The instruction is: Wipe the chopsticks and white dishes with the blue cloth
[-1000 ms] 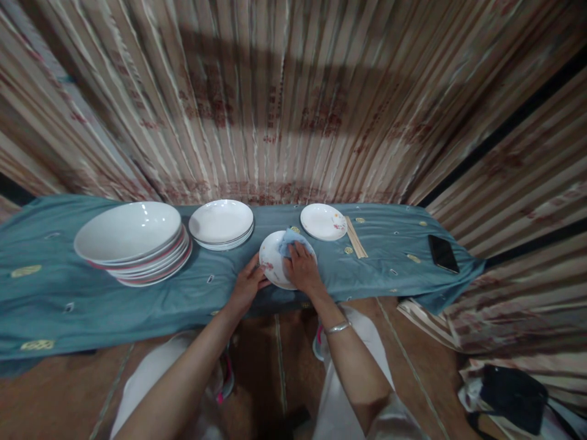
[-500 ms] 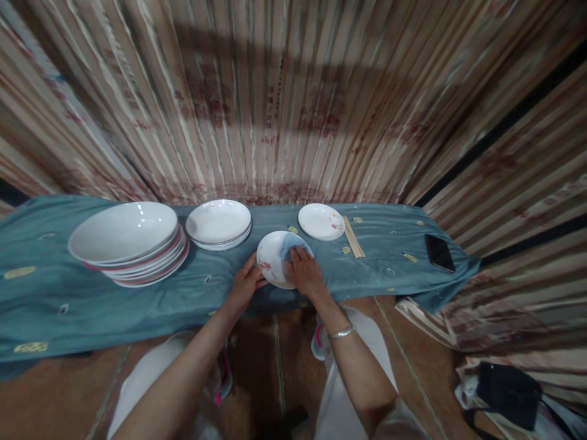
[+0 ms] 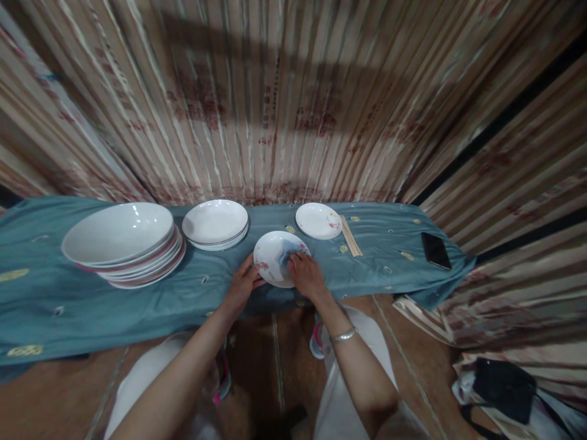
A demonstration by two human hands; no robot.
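Layout on the table [image 3: 385, 244], left to right.
Bowl stack [image 3: 126, 241] toward the left end; plate stack [image 3: 215, 222] just right of it, near the back edge. Front plate [image 3: 267, 249] at mid-table, by the near edge, rag [image 3: 288, 248] on it; left hand [image 3: 243, 282] at its left rim, right hand [image 3: 306, 276] on the rag. Rear plate [image 3: 318, 220] behind and right of the front plate; chopsticks [image 3: 351, 237] just beside its right rim. Phone [image 3: 436, 250] well apart, near the right end. Curtain [image 3: 284, 110] behind the row; bag [image 3: 504, 390] off the table, lower right.

Patterned curtains [image 3: 284, 104] above brown floor [image 3: 424, 360]
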